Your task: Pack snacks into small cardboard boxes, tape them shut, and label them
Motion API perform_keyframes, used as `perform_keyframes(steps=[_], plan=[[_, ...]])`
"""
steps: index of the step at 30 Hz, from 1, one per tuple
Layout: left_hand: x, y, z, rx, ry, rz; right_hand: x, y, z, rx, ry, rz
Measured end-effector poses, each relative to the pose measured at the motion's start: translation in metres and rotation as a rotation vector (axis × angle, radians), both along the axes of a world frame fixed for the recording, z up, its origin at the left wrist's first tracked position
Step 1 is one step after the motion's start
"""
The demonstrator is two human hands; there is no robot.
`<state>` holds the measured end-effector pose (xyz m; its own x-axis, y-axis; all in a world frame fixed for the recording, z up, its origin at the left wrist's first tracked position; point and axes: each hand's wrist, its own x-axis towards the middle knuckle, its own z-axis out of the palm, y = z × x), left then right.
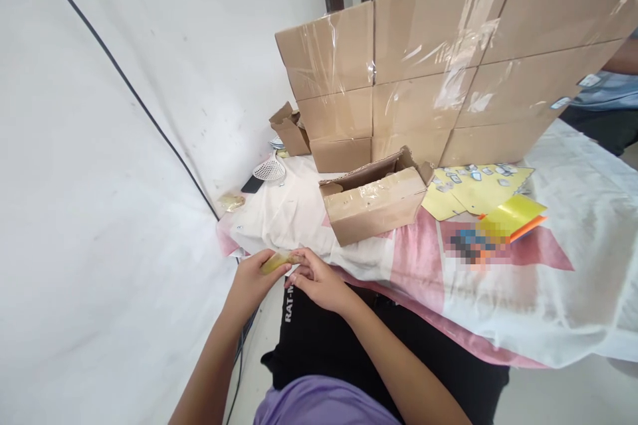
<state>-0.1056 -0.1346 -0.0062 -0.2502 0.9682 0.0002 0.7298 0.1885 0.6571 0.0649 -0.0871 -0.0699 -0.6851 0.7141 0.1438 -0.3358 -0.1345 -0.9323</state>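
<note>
My left hand (254, 279) is closed around a small yellowish roll (277, 261), which looks like tape, held just over the near edge of the cloth-covered table (548, 305). My right hand (314, 279) meets it from the right, fingers pinched at the roll's end. Both hands hover above my lap. An open cardboard box (373, 202) lies on the table a little beyond my hands.
A wall of taped cardboard boxes (428, 73) stands at the back. Yellow sheets with small stickers (473, 189) and coloured paper (511, 219) lie to the right. A small open box (290, 129), a white mesh object (270, 170) and a dark card sit far left. Another person's sleeve (608, 89) shows at right.
</note>
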Motion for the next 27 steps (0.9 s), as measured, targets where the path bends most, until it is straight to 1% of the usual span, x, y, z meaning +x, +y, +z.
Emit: perform_keyframes(steps=[1,3,5,6,8,9,12,14,18,22,25,27], plan=[[0.001,0.000,0.001,-0.047,-0.015,-0.042,-0.002,0.001,-0.002,-0.028,-0.013,-0.067],[0.004,-0.001,0.001,-0.165,-0.113,-0.175,-0.005,0.004,-0.005,-0.059,-0.046,-0.196],[0.006,-0.002,0.001,-0.261,-0.265,-0.305,-0.004,0.008,-0.007,-0.019,-0.084,-0.271],[0.006,-0.002,0.000,-0.276,-0.324,-0.335,-0.003,0.010,-0.008,0.010,-0.092,-0.291],[0.006,-0.001,-0.001,-0.251,-0.357,-0.313,-0.003,0.011,-0.010,0.037,-0.071,-0.294],[0.006,-0.001,-0.001,-0.230,-0.342,-0.287,-0.004,0.010,-0.010,0.019,-0.041,-0.275],[0.004,0.002,-0.005,-0.175,-0.298,-0.230,-0.013,0.006,-0.014,-0.142,0.044,-0.234],[0.004,0.004,-0.008,-0.166,-0.307,-0.205,-0.019,0.004,-0.016,-0.221,0.033,-0.222],[0.006,0.007,-0.015,-0.208,-0.360,-0.194,-0.019,0.002,-0.015,-0.208,-0.024,-0.172],[0.010,0.011,-0.021,-0.210,-0.423,-0.203,-0.013,0.002,-0.019,-0.164,-0.103,-0.286],[0.010,0.019,-0.028,-0.182,-0.483,-0.226,-0.012,0.004,-0.027,-0.124,-0.181,-0.341],[0.003,0.028,-0.034,-0.158,-0.487,-0.216,-0.012,0.007,-0.035,-0.106,-0.191,-0.394]])
